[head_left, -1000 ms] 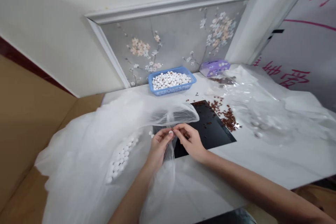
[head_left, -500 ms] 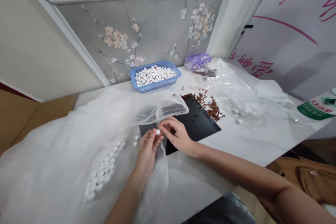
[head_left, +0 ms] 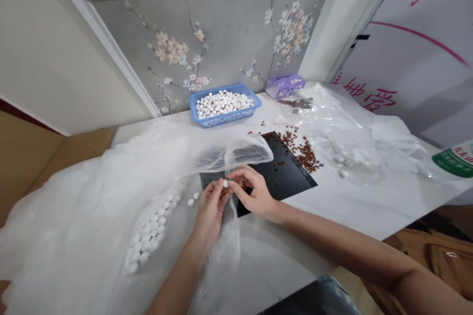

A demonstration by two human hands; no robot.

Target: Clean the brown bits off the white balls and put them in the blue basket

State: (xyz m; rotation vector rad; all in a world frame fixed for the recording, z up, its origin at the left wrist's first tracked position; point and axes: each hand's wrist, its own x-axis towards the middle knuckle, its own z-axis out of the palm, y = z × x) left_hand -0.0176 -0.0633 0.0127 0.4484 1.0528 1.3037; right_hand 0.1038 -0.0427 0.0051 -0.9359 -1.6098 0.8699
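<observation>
Between the thumb and fingers of my left hand (head_left: 212,204) is a small white ball (head_left: 225,183). My right hand (head_left: 253,189) is closed in a pinch against the ball's right side; anything tiny in its fingertips is hidden. Sheer white netting (head_left: 244,150) lies around and under both hands. Two loose white balls sit just left of my left hand, and a long cluster of white balls (head_left: 148,236) rests under or in the netting at lower left. Behind my right hand lies a black sheet (head_left: 284,182) with small reddish-brown star-shaped pieces (head_left: 308,155) on and beside it.
A blue basket (head_left: 225,120) full of white balls, some with brown bits, stands against the wall. To its right are a purple packet (head_left: 284,86) and clear plastic bags (head_left: 351,152). A green-labelled bottle (head_left: 454,160) is at the right edge; a brown bag (head_left: 432,256) sits below the table.
My right fingertips have come in against the white ball, which my left hand still holds. The whole view has shifted slightly, so things appear further right.
</observation>
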